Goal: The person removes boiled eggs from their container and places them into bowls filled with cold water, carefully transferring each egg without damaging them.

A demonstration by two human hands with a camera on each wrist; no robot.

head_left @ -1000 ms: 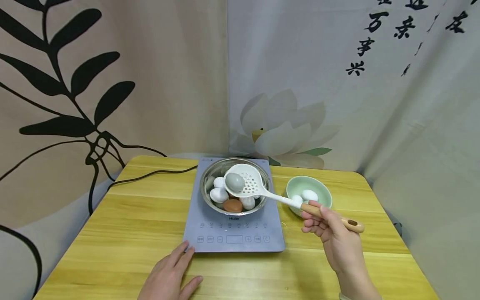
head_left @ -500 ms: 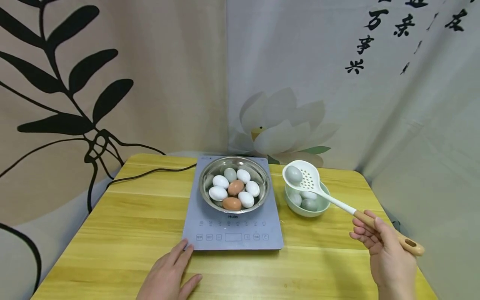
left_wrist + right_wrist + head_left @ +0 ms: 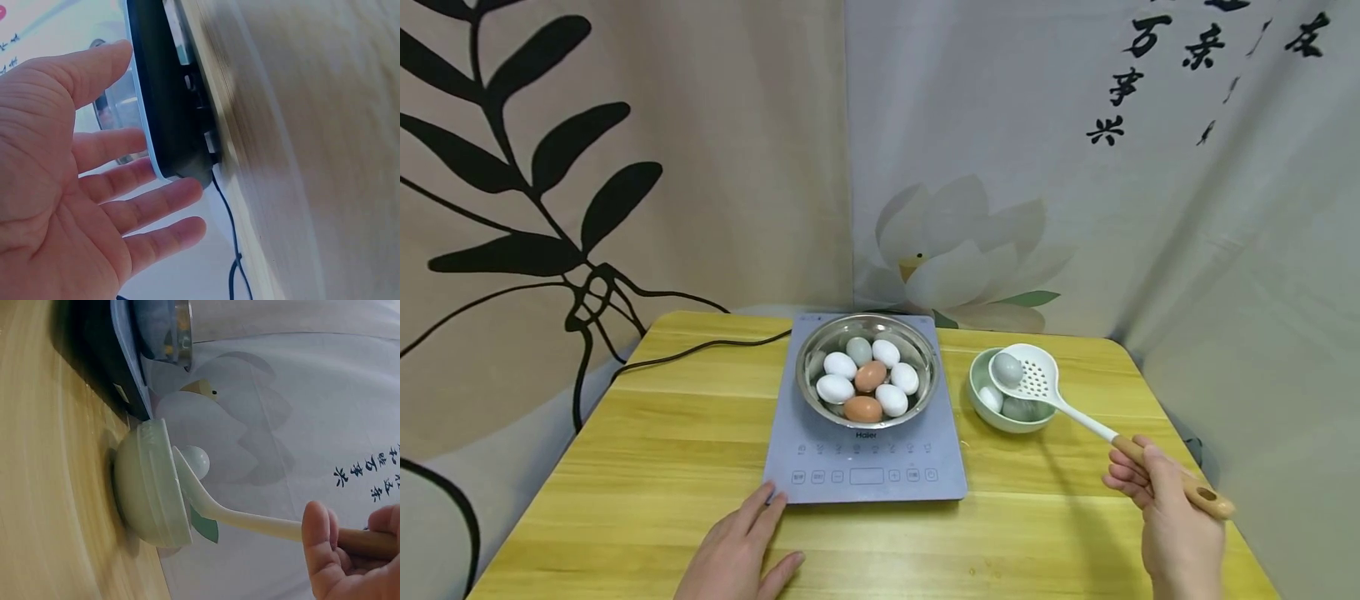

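In the head view, my right hand (image 3: 1176,517) grips the wooden handle of a white slotted spoon (image 3: 1036,375). A grey-green egg (image 3: 1007,369) lies in the spoon's bowl, above a pale green bowl (image 3: 981,408) that holds a white egg (image 3: 991,398) and a greyish egg (image 3: 1022,408). My left hand (image 3: 741,542) has its fingers extended, the tips touching the near left corner of the induction cooker (image 3: 865,458). On the cooker stands a steel pot (image 3: 808,387) with several white, brown and greyish eggs (image 3: 870,377) in it. The left wrist view shows that palm with loosely bent fingers.
The cooker and the green bowl stand on a wooden table (image 3: 700,433). A black power cord (image 3: 700,346) runs from the cooker to the left. Printed curtains (image 3: 985,125) hang right behind the table.
My right hand has carried the slotted spoon with the greyish egg rightwards from over the pot to the green bowl, then lower over it. The left hand has stayed at the cooker.
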